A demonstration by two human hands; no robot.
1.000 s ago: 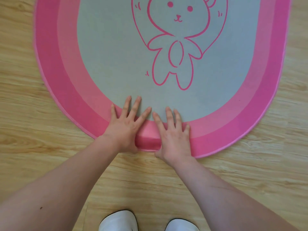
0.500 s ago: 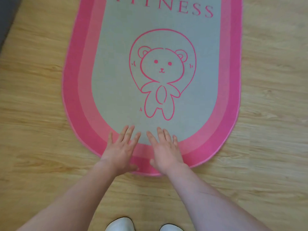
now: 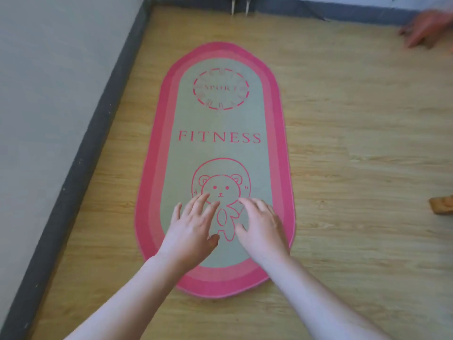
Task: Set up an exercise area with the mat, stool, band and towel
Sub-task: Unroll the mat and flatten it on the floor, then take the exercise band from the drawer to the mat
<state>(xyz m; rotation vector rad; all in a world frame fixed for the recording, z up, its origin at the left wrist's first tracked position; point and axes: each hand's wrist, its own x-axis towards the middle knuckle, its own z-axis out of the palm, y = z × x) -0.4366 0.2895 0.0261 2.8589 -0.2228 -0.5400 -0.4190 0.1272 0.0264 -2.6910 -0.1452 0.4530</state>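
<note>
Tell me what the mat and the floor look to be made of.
Mat: probably thin printed fabric or flat-pile carpet, matte; it lies flat, with dull colours and no glare. Floor: wood-look planks, maybe laminate or vinyl, satin; grain streaks and plank seams show.

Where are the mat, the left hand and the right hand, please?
mat point(image 3: 215, 121): head view, on its bare grey centre.
left hand point(image 3: 190, 228): head view, back of the hand.
right hand point(image 3: 264, 227): head view, back of the hand.

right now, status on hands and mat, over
Left hand and right hand open, empty, above the bear print on the mat. Mat flat on wood floor, beside the wall. Another person's hand far right, off the mat.
</note>
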